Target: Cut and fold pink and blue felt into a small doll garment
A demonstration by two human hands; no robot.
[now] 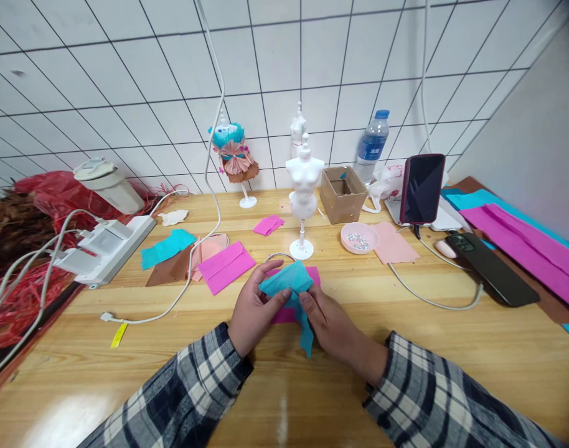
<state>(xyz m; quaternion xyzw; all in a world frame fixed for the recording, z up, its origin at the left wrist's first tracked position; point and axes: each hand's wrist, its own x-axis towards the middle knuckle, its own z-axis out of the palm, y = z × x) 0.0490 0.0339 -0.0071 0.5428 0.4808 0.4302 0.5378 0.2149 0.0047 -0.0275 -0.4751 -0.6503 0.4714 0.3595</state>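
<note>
Both my hands pinch a teal piece of crepe paper [288,287] just above the wooden table [406,348]. My left hand [253,311] grips its left side, fingers curled round the edge. My right hand [329,320] holds the right side, with a strip of the teal paper hanging down in front of it. A pink sheet [284,314] lies flat under my hands. Just beyond stands a bare white mini mannequin [304,193] on a round foot.
Pink [226,266], teal [167,247] and brown paper pieces lie to the left, near a white power strip [108,246] with cables. A dressed mannequin [235,158], cardboard box [343,194], pink dish of beads [359,238], water bottle [373,146], upright phone [422,188] and flat phone [492,269] stand behind and right.
</note>
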